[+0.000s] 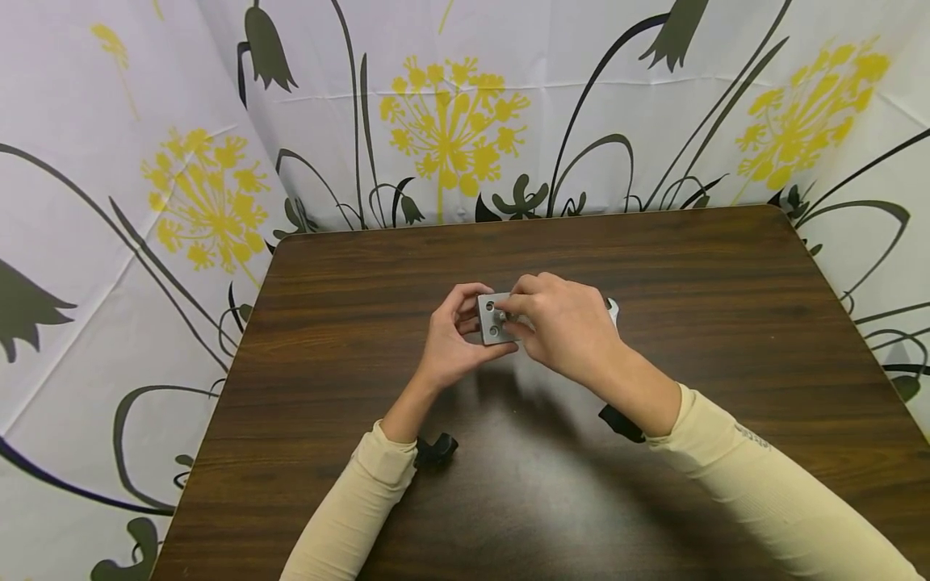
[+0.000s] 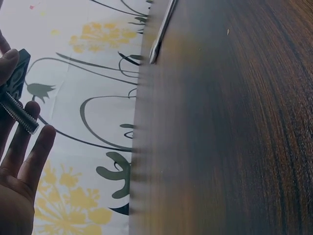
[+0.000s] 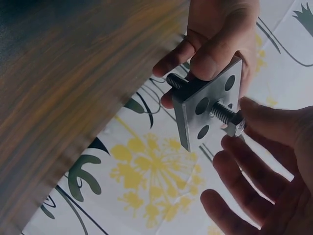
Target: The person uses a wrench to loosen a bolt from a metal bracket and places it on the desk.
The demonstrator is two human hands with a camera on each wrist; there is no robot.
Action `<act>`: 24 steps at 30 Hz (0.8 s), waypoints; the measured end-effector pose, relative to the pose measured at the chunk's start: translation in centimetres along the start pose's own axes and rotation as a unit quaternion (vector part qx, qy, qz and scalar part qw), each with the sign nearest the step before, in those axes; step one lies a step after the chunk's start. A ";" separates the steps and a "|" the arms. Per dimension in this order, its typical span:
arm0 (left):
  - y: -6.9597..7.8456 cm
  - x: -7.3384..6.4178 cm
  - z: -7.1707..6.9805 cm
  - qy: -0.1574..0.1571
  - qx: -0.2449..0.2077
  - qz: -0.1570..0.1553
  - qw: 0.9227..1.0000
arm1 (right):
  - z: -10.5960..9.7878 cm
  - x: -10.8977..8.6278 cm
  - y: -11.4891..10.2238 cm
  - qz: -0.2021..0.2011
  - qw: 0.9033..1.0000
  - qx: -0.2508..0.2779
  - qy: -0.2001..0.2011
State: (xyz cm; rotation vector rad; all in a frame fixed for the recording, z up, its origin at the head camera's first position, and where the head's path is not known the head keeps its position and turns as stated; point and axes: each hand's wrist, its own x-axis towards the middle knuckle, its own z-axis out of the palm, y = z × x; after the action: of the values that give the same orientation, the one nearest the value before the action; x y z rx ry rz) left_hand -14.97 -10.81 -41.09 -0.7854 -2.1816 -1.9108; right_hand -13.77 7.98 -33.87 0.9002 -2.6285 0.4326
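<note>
A square grey metal plate (image 1: 485, 321) with several round holes is held up over the table. My left hand (image 1: 454, 343) grips it by the edges, its thumb (image 3: 208, 63) along one side. Through the plate runs a threaded bolt (image 3: 222, 112); its hex head (image 3: 236, 125) stands out on the side facing my right hand. On the other side the threaded shank (image 2: 20, 115) sticks out beside my left fingers. My right hand (image 1: 570, 327) pinches the bolt head between thumb and index finger, the other fingers loosely extended. In the head view these right fingers cover part of the plate.
On the dark wooden table (image 1: 349, 323) lies a metal wrench (image 1: 613, 310), mostly hidden behind my right hand. Black wrist devices (image 1: 436, 450) show at both cuffs. A white curtain (image 1: 320, 48) with a flower print hangs behind the table's far edge.
</note>
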 end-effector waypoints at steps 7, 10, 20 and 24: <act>0.0 0.0 0.0 0.002 -0.006 0.001 1.000 | -0.1 0.1 0.0 0.025 1.000 -0.010 -0.012; 0.0 -0.1 0.0 0.001 0.000 0.000 1.000 | -0.1 0.0 0.0 0.015 1.000 0.001 -0.017; 0.0 -0.1 0.1 0.000 -0.009 0.000 1.000 | 0.0 0.0 0.0 0.036 0.999 -0.008 -0.011; 0.0 -0.2 0.2 0.001 -0.005 0.000 1.000 | 0.0 -0.1 0.0 0.021 0.999 0.002 -0.025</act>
State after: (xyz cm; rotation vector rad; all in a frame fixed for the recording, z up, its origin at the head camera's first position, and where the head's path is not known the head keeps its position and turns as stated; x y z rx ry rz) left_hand -14.77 -10.71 -41.15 -0.7850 -2.1738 -1.9236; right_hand -13.75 8.05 -33.90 0.8692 -2.6962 0.4324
